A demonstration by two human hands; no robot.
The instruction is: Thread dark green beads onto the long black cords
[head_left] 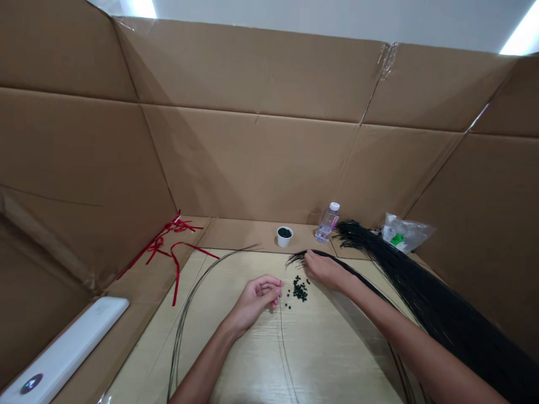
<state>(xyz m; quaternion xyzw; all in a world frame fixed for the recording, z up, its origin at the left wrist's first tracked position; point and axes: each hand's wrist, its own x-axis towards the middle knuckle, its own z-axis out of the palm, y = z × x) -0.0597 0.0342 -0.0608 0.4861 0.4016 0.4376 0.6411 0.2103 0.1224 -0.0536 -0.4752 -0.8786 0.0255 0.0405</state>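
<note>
My left hand [256, 300] is curled in a pinch on a thin black strand [283, 336] that runs down toward the near edge of the table. Just right of it lies a small heap of dark beads [300, 289]. My right hand [322, 268] rests palm-down beyond the beads, with its fingers closed on a small bunch of black strands [295, 258]. A large bundle of black strands [421, 292] lies along the right side, under and beside my right forearm.
A small white cup of dark beads [284, 236] and a clear bottle [328, 223] stand at the back. Red ribbons [168, 247] lie at the left, with a white device [63, 350] nearer. A plastic bag [404, 232] sits back right. Cardboard walls [261, 163] surround the wooden table [337, 359]. Curved strands [189, 303] lie left.
</note>
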